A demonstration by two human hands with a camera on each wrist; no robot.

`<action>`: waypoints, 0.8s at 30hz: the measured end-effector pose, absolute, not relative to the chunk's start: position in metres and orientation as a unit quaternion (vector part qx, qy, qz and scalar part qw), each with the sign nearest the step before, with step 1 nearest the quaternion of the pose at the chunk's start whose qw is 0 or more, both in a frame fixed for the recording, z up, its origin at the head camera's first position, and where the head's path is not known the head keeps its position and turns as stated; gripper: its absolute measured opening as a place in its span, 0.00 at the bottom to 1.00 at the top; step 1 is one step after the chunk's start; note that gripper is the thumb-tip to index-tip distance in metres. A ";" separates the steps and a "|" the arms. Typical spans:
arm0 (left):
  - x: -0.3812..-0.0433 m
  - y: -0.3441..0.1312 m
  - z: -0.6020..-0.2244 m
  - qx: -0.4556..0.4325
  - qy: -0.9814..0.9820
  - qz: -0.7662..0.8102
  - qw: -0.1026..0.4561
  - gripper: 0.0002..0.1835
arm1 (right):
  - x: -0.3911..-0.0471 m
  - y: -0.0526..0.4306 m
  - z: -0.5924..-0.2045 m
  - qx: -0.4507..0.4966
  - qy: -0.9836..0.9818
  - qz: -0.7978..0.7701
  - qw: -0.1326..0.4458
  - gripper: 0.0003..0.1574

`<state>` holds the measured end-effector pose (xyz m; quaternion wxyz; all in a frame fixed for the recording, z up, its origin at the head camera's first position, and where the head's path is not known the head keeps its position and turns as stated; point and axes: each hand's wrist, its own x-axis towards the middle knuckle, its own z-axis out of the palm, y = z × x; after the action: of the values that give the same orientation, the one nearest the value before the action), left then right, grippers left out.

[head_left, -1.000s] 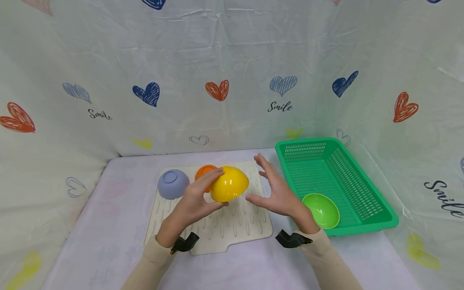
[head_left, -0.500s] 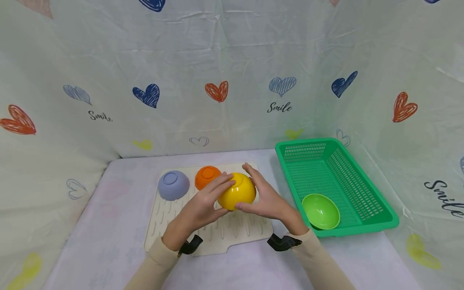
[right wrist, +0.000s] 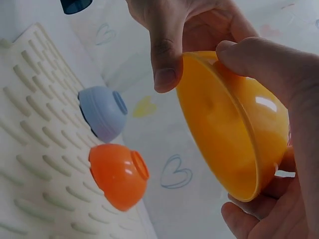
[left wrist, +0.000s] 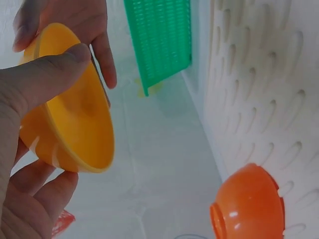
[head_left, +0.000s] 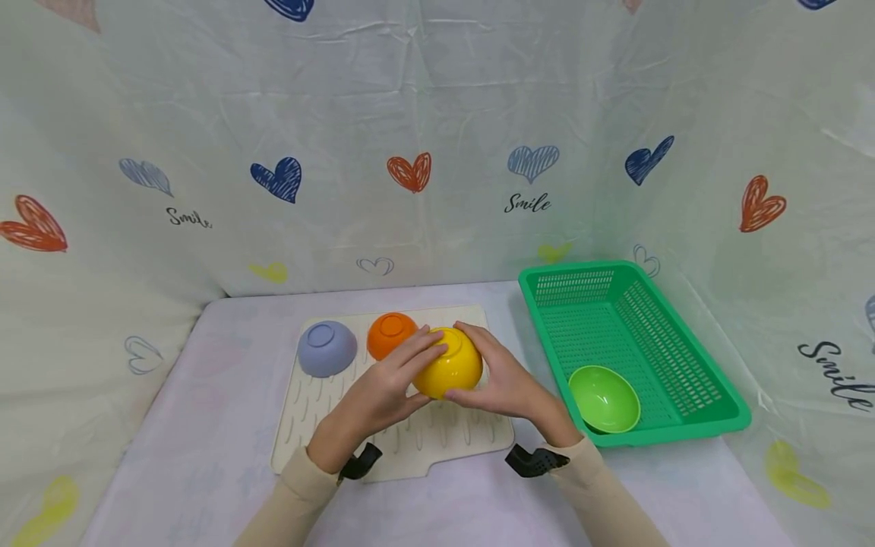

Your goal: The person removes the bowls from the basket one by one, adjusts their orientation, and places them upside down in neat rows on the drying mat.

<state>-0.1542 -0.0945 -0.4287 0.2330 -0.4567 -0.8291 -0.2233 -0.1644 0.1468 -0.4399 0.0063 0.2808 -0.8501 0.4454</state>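
Both hands hold a yellow bowl (head_left: 453, 369) upside down above the drying mat (head_left: 410, 456), its base ring facing up. My left hand (head_left: 383, 387) grips it from the left, thumb at the rim and fingers over the base side. On the opposite side my right hand (head_left: 509, 380) holds it, with the thumb low near the rim. The left wrist view shows the bowl's hollow (left wrist: 82, 119) with the left thumb over the rim. Behind the hands, an orange bowl (head_left: 391, 335) and a lavender bowl (head_left: 326, 349) rest upside down on the mat.
To the right stands a green perforated basket (head_left: 690, 327), with a lime-green bowl (head_left: 604, 399) inside its near left corner, hollow side up. A pale cloth covers the table (head_left: 178, 425). Behind it hangs a curtain (head_left: 465, 99) printed with hearts.
The right hand has come in from the right and taken hold of the yellow bowl. The bowl has moved slightly right and down and turned so its base faces up.
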 end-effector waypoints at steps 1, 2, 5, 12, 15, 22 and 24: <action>-0.154 -0.095 -0.429 -0.457 -0.828 -0.224 0.232 0.44 | -0.164 0.148 -0.441 0.283 -0.850 0.445 0.009 0.60; -0.154 -0.095 -0.430 -0.457 -0.828 -0.226 0.232 0.43 | -0.164 0.148 -0.441 0.285 -0.849 0.444 0.012 0.60; -0.153 -0.095 -0.434 -0.455 -0.828 -0.235 0.227 0.43 | -0.163 0.150 -0.445 0.293 -0.842 0.451 0.022 0.59; -0.149 -0.095 -0.444 -0.432 -0.833 -0.289 0.187 0.49 | -0.159 0.152 -0.460 0.303 -0.829 0.467 0.061 0.57; -0.148 -0.097 -0.447 -0.412 -0.836 -0.328 0.155 0.53 | -0.158 0.153 -0.463 0.303 -0.826 0.470 0.070 0.57; -0.150 -0.104 -0.455 -0.386 -0.815 -0.413 0.126 0.57 | -0.155 0.154 -0.464 0.312 -0.817 0.479 0.072 0.58; -0.151 -0.104 -0.456 -0.384 -0.809 -0.426 0.127 0.55 | -0.155 0.155 -0.464 0.319 -0.814 0.479 0.075 0.59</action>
<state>-0.1509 -0.1041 -0.4564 0.1267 -0.3844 -0.8091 -0.4260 -0.1549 0.1548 -0.4641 0.0746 0.3191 -0.8141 0.4794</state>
